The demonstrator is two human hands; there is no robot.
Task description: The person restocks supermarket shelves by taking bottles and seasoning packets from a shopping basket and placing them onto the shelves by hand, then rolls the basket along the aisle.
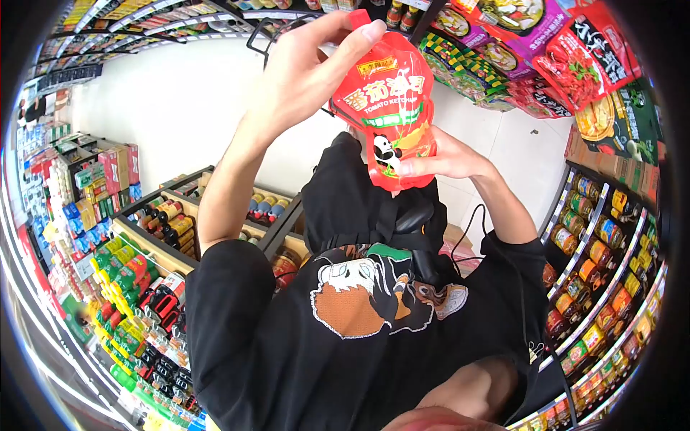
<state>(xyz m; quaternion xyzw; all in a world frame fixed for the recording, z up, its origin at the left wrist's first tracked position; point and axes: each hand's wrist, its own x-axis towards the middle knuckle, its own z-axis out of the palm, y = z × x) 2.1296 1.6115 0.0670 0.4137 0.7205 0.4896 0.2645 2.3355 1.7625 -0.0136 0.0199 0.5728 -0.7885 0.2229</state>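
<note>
I hold a red pouch of tomato ketchup in front of me, with its printed front towards me and its spout end at the top. My left hand is closed around the red cap, thumb across its upper edge. Lower down, my right hand pinches the pouch's bottom right part, thumb on the front near a panda picture. The fingers behind the pouch are hidden.
Bagged foods hang at the upper right. Shelves of jars curve along the right. Wooden bins with bottles and a display of green packages stand at the left. A black cable loops beside my right arm.
</note>
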